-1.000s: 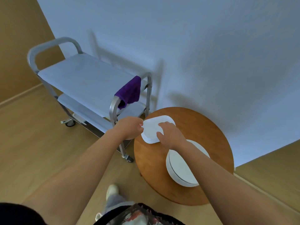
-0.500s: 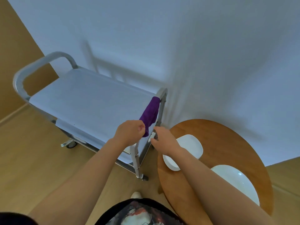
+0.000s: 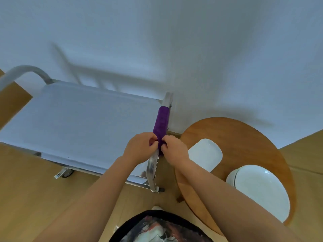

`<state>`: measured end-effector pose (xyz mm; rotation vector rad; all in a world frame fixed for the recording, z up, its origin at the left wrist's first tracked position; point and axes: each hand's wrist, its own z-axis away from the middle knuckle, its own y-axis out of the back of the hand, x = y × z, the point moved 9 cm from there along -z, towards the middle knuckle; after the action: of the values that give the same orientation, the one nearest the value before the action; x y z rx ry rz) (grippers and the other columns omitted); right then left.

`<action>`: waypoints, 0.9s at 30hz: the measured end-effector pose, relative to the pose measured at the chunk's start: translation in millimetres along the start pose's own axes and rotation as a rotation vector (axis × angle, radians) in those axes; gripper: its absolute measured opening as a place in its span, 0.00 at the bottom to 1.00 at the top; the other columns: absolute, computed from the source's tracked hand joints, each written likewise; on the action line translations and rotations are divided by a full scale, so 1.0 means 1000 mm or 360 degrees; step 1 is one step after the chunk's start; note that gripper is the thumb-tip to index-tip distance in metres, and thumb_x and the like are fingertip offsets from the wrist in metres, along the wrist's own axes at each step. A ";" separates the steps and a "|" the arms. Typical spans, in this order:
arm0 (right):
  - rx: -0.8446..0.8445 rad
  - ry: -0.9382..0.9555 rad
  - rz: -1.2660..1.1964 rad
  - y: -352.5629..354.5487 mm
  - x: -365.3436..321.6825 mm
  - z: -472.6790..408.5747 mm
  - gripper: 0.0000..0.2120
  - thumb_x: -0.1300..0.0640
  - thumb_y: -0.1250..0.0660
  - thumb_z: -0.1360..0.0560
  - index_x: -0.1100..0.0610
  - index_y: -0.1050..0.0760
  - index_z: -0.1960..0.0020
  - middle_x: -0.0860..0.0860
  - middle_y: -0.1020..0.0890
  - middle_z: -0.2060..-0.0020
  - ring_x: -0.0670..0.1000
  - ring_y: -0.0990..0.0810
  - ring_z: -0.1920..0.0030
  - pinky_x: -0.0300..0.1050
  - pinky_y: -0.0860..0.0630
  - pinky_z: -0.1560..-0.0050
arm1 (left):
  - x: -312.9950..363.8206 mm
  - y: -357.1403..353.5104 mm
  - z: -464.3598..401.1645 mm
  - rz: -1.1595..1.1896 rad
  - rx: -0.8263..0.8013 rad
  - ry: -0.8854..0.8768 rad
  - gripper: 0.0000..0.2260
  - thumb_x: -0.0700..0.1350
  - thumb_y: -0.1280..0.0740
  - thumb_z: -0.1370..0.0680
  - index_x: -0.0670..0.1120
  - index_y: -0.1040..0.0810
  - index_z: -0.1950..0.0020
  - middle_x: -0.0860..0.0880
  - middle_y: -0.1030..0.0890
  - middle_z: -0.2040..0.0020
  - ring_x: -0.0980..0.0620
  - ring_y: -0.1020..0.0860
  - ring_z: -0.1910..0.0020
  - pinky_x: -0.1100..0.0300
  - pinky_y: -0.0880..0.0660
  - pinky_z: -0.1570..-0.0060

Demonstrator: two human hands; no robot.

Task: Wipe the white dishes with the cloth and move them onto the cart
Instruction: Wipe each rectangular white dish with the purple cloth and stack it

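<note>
A round wooden table [image 3: 244, 137] is standing on a light wooden floor [image 3: 35, 198], close against a pale wall [image 3: 192, 49]. What may be a patterned garment [image 3: 157, 227] is showing along the bottom edge, somewhat blurred.

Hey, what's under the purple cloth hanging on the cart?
The purple cloth drapes over the metal cart's handle bar, gripped by both hands. The bar beneath is covered.

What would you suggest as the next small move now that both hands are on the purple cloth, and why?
Probably lift the purple cloth up off the cart rail. The left hand and right hand both pinch its lower end while it hangs draped over the rail, and the small white dish and round plates wait unwiped on the wooden table.
</note>
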<state>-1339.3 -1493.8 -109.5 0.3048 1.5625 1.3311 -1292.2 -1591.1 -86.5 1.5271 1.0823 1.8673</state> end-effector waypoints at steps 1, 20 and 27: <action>0.0054 -0.0022 -0.0123 0.006 0.003 0.001 0.08 0.59 0.42 0.21 0.59 0.25 0.51 0.53 0.21 0.57 0.49 0.24 0.60 0.36 0.29 0.63 | 0.004 -0.002 0.000 -0.0004 0.0018 -0.0059 0.13 0.47 0.33 0.24 0.44 0.23 0.43 0.47 0.21 0.50 0.51 0.24 0.53 0.60 0.26 0.53; 0.0551 -0.0370 -0.1517 0.101 0.136 0.107 0.07 0.59 0.39 0.21 0.46 0.29 0.51 0.44 0.21 0.56 0.44 0.21 0.55 0.29 0.25 0.61 | 0.157 -0.089 -0.017 0.0744 -0.0104 0.0209 0.12 0.39 0.45 0.22 0.51 0.26 0.59 0.53 0.23 0.61 0.55 0.25 0.59 0.62 0.31 0.63; 0.0136 -0.1143 -0.2662 0.062 0.203 0.157 0.30 0.36 0.43 0.25 0.58 0.31 0.34 0.60 0.22 0.41 0.60 0.23 0.42 0.57 0.23 0.44 | 0.217 -0.133 0.002 0.0985 -0.0098 0.0189 0.11 0.42 0.43 0.21 0.56 0.25 0.52 0.55 0.21 0.55 0.55 0.23 0.54 0.61 0.27 0.57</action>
<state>-1329.8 -1231.8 -142.9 -0.4167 0.7246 -0.1928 -1359.4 -1346.1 -71.4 1.8785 0.6215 2.3895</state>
